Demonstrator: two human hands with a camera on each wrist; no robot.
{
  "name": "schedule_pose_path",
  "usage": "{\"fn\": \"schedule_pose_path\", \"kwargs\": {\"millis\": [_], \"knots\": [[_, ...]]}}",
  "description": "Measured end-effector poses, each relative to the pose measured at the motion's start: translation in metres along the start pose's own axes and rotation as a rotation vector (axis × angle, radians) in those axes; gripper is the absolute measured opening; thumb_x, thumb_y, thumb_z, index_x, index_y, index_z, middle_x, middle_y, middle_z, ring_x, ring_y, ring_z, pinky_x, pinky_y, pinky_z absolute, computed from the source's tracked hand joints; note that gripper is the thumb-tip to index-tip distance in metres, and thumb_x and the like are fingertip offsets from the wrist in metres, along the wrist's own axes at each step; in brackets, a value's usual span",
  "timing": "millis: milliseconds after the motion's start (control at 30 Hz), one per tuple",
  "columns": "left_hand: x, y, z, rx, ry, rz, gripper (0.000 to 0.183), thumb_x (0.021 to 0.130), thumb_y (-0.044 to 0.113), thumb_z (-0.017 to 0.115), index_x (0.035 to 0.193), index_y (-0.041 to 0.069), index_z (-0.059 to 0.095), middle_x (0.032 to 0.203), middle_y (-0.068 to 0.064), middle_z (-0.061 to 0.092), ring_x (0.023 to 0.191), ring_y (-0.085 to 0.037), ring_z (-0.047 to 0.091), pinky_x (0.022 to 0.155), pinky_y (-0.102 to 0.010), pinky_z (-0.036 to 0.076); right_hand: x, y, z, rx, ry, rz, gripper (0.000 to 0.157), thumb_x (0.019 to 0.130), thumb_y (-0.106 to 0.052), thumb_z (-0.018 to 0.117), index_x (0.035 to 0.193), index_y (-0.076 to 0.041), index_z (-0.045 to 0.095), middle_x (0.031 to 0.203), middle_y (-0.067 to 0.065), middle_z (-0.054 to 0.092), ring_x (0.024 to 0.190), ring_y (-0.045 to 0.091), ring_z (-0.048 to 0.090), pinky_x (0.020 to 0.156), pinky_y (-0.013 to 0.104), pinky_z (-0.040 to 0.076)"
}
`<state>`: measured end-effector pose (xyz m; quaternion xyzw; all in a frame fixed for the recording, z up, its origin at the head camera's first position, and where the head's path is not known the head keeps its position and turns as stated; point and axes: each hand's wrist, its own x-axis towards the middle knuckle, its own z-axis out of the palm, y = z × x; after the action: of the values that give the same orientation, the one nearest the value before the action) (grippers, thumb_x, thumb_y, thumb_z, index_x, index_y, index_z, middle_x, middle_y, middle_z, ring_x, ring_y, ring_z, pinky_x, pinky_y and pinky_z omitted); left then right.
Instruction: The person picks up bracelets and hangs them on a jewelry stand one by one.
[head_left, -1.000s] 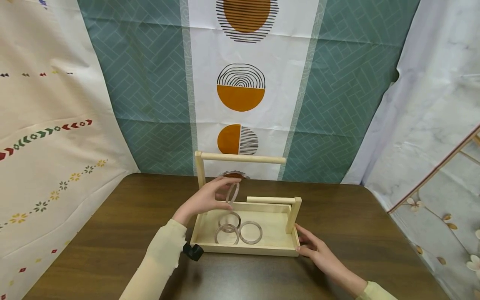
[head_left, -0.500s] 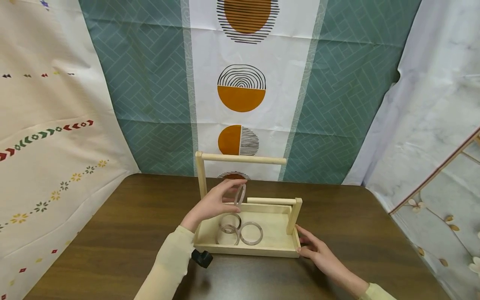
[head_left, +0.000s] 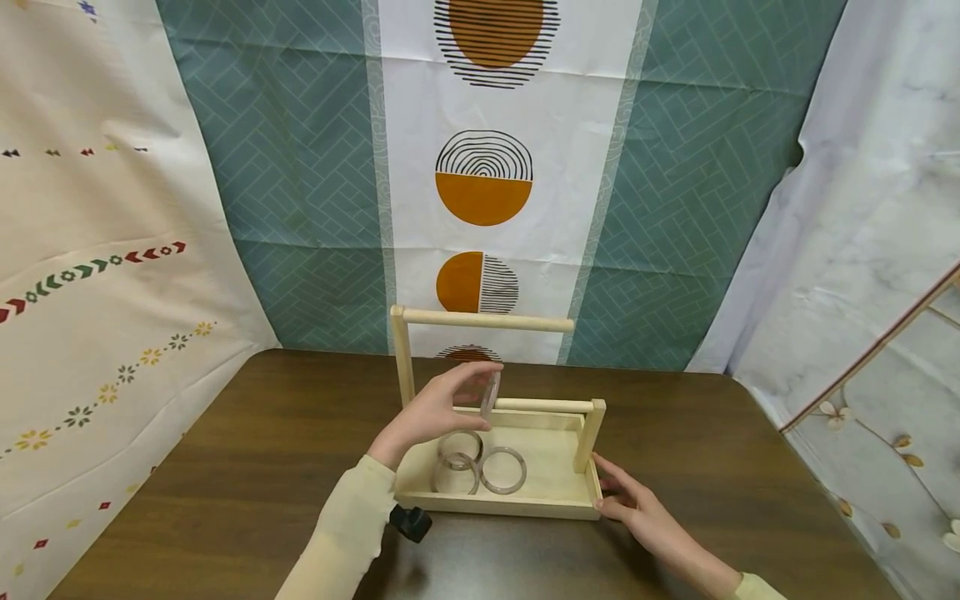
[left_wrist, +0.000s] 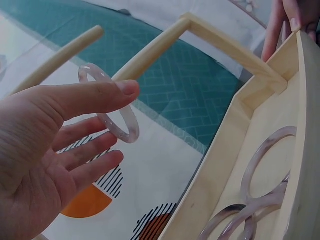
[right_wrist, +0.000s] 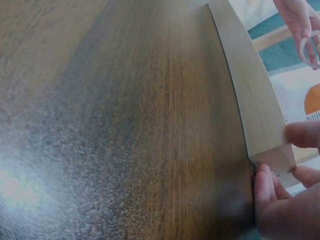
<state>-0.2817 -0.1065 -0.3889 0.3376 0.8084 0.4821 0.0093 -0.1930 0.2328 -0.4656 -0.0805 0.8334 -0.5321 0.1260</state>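
My left hand (head_left: 438,410) pinches a translucent, pinkish bangle (left_wrist: 131,122) between thumb and fingers. It holds the bangle upright at the free end of the lower bar (head_left: 543,406) of a pale wooden bangle stand (head_left: 495,505). Whether the bar's tip is inside the ring, I cannot tell. In the stand's tray, three more bangles (head_left: 504,471) lie towards the left, two of them overlapping. My right hand (head_left: 633,508) grips the tray's right end at the front corner, thumb and fingertips touching the wood (right_wrist: 272,160).
A longer, higher bar (head_left: 487,319) reaches right from the stand's left post (head_left: 402,358), above and behind the left hand. The stand rests on a dark brown table (head_left: 247,467). Patterned cloths (head_left: 307,183) hang behind and at both sides.
My left hand has carried the bangle rightward and slightly down, up to the lower bar's free end. The ring has turned more edge-on to the head view. My right hand stays at the tray's corner.
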Motion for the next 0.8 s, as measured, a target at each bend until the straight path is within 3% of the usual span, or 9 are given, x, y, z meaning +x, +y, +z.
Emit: {"fn": "schedule_pose_path", "kwargs": {"millis": [133,533,800], "knots": [[0.0021,0.0008,0.0036,-0.002,-0.012,0.004,0.078,0.078,0.007,0.083,0.144,0.025,0.047,0.141,-0.002,0.054,0.127,-0.027,0.057,0.104,-0.039,0.05,-0.0008,-0.0005,0.0001,-0.001,-0.004,0.008,0.072,0.094,-0.02,0.064,0.156,-0.009,0.029,0.134,0.027,0.052,0.098,0.012,0.063,0.082,0.021,0.049],[0.0081,0.005,0.0082,-0.054,-0.046,0.019,0.076,0.077,0.008,0.083,0.143,0.02,0.048,0.143,-0.005,0.053,0.129,-0.026,0.057,0.104,-0.04,0.05,-0.0007,-0.0021,0.0005,0.003,-0.001,0.014,0.071,0.094,-0.018,0.064,0.156,-0.009,0.029,0.132,0.025,0.053,0.098,0.012,0.062,0.082,0.021,0.049],[0.0099,0.0099,0.0104,-0.059,-0.055,0.029,0.077,0.077,0.008,0.084,0.143,0.024,0.048,0.143,-0.005,0.052,0.132,-0.032,0.054,0.105,-0.042,0.05,-0.0024,-0.0015,0.001,0.007,-0.012,0.007,0.072,0.095,-0.017,0.063,0.156,-0.007,0.027,0.133,0.027,0.052,0.1,0.015,0.062,0.082,0.021,0.049]]}}
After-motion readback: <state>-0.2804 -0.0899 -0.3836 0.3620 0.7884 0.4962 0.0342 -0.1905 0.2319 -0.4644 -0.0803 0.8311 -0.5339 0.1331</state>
